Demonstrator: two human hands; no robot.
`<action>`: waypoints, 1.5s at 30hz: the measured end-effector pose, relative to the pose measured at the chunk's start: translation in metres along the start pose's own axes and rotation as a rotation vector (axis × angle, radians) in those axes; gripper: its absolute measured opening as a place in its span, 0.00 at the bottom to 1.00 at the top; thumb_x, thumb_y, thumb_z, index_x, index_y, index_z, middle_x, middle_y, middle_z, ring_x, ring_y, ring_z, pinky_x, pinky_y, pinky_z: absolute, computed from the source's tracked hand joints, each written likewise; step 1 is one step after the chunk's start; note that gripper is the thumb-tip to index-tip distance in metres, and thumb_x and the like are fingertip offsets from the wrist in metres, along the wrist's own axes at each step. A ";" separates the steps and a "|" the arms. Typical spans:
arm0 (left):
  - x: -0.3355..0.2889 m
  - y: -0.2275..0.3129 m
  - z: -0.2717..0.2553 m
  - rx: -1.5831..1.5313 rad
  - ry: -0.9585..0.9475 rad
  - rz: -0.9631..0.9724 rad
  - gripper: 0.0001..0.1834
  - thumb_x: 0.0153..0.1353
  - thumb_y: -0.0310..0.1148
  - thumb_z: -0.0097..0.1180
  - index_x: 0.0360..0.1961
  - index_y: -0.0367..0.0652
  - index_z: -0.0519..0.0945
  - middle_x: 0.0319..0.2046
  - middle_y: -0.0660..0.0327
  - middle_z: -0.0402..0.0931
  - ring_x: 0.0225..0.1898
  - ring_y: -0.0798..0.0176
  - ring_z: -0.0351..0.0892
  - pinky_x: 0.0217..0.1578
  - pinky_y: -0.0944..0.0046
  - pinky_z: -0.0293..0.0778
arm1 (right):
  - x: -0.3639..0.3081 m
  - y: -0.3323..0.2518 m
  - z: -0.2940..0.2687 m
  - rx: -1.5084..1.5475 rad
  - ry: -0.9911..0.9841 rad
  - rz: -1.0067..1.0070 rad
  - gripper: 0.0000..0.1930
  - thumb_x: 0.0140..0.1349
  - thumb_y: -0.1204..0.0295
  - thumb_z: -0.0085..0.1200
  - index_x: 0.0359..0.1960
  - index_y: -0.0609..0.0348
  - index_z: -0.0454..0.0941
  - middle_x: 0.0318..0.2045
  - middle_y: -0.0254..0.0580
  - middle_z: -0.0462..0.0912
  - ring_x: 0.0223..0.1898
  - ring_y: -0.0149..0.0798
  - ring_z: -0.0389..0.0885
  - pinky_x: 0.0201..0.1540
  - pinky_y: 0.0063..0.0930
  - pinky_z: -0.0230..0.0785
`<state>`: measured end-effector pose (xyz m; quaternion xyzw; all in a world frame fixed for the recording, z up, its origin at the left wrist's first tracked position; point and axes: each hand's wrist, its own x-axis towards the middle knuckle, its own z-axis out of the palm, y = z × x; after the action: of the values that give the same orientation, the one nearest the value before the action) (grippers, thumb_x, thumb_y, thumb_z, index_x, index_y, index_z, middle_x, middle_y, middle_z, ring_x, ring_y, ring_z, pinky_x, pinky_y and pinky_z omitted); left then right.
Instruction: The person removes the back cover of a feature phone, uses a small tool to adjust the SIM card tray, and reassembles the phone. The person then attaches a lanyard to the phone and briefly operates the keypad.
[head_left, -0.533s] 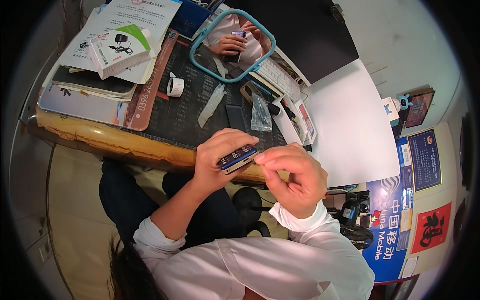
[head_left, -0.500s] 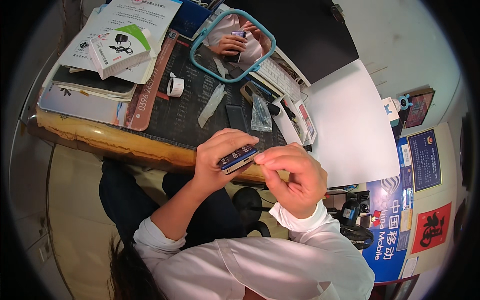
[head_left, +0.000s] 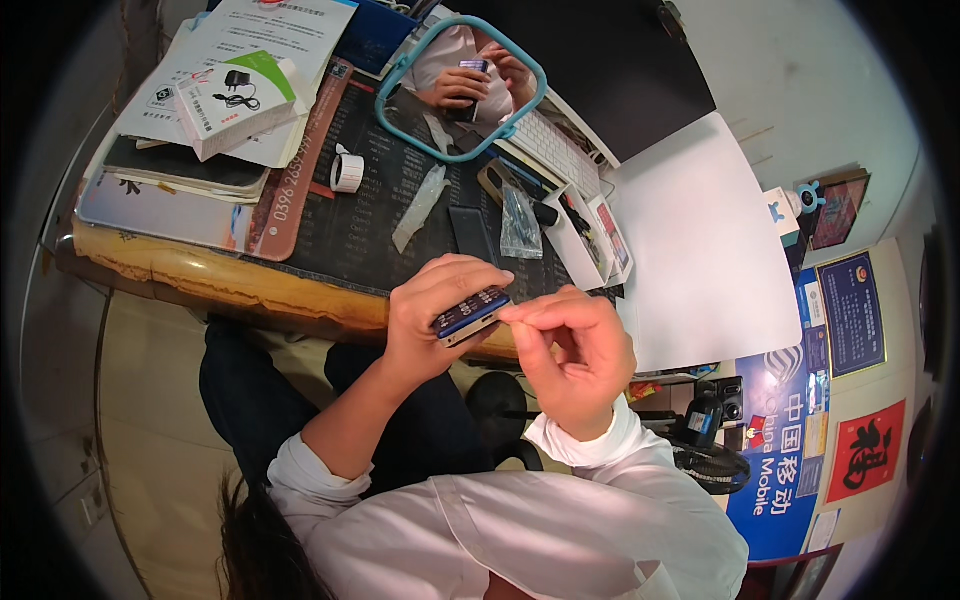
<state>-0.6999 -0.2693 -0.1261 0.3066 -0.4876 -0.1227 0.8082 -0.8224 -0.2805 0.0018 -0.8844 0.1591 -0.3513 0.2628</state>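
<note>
My left hand (head_left: 412,318) is wrapped round a dark blue keypad phone (head_left: 472,314), tilted so that its keys and one end face me. At that end, the thumb and forefinger of my right hand (head_left: 585,350) are pinched together against the phone's corner. Whatever lies between those fingertips is too small to make out. Just beyond the phone, on the black desk mat (head_left: 330,235), lie a flat dark rectangular piece (head_left: 471,233), a clear plastic bag (head_left: 521,230) and a crumpled whitish plastic strip (head_left: 421,208).
A blue-framed mirror (head_left: 384,92) stands on the desk, reflecting hands and a phone. Right of it are an open white box (head_left: 578,262) and a keyboard (head_left: 557,152). A label roll (head_left: 347,174), a charger box (head_left: 235,108) and stacked papers (head_left: 245,35) lie on the left.
My right hand has moved slightly left, its pinched fingertips now against the phone's corner. The phone stays in my left hand, and the view has shifted a little.
</note>
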 end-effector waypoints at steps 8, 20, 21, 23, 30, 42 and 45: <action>-0.001 -0.003 -0.001 0.021 -0.020 0.016 0.23 0.46 0.32 0.74 0.44 0.33 0.84 0.41 0.51 0.85 0.44 0.51 0.85 0.48 0.57 0.78 | 0.000 0.002 -0.002 0.201 -0.024 0.179 0.05 0.66 0.84 0.59 0.42 0.68 0.79 0.37 0.39 0.86 0.27 0.18 0.73 0.29 0.13 0.65; 0.000 -0.002 0.002 0.041 -0.033 0.046 0.19 0.49 0.29 0.69 0.43 0.33 0.85 0.40 0.52 0.85 0.43 0.51 0.85 0.48 0.56 0.78 | 0.032 -0.003 -0.016 -0.414 -0.401 -0.519 0.12 0.47 0.79 0.64 0.36 0.62 0.79 0.32 0.38 0.82 0.27 0.37 0.80 0.24 0.27 0.72; -0.001 -0.002 0.003 0.039 -0.029 0.039 0.20 0.48 0.29 0.71 0.43 0.34 0.85 0.39 0.52 0.85 0.43 0.51 0.85 0.48 0.56 0.78 | 0.036 -0.006 -0.018 -0.447 -0.437 -0.541 0.12 0.48 0.79 0.65 0.36 0.62 0.79 0.33 0.40 0.83 0.27 0.38 0.80 0.24 0.27 0.72; -0.001 -0.004 0.004 0.034 -0.022 0.027 0.22 0.46 0.31 0.74 0.44 0.38 0.86 0.39 0.53 0.85 0.44 0.49 0.85 0.49 0.56 0.77 | 0.041 -0.014 -0.020 -0.515 -0.510 -0.584 0.11 0.51 0.79 0.65 0.37 0.62 0.80 0.35 0.43 0.84 0.26 0.39 0.80 0.24 0.27 0.72; 0.003 0.000 0.001 -0.027 0.009 -0.019 0.22 0.44 0.22 0.73 0.44 0.38 0.85 0.38 0.53 0.85 0.42 0.50 0.85 0.47 0.57 0.78 | 0.039 -0.015 -0.038 -0.343 -0.372 -0.547 0.11 0.53 0.79 0.64 0.38 0.59 0.79 0.39 0.40 0.85 0.34 0.40 0.83 0.33 0.30 0.76; 0.001 -0.001 0.000 -0.038 -0.015 -0.021 0.24 0.41 0.21 0.73 0.44 0.38 0.85 0.39 0.54 0.84 0.43 0.52 0.84 0.47 0.58 0.78 | 0.033 -0.001 -0.030 -0.169 -0.255 -0.331 0.13 0.54 0.86 0.67 0.39 0.62 0.79 0.36 0.44 0.88 0.31 0.41 0.84 0.34 0.28 0.77; 0.002 0.000 -0.001 -0.042 -0.014 -0.017 0.24 0.41 0.20 0.73 0.45 0.38 0.85 0.39 0.54 0.84 0.43 0.52 0.84 0.47 0.58 0.78 | 0.031 -0.002 -0.029 -0.179 -0.273 -0.297 0.09 0.58 0.85 0.65 0.37 0.63 0.78 0.35 0.49 0.89 0.33 0.41 0.85 0.37 0.29 0.76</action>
<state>-0.6981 -0.2699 -0.1243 0.2928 -0.4880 -0.1419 0.8099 -0.8207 -0.3033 0.0376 -0.9572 0.0206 -0.2478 0.1479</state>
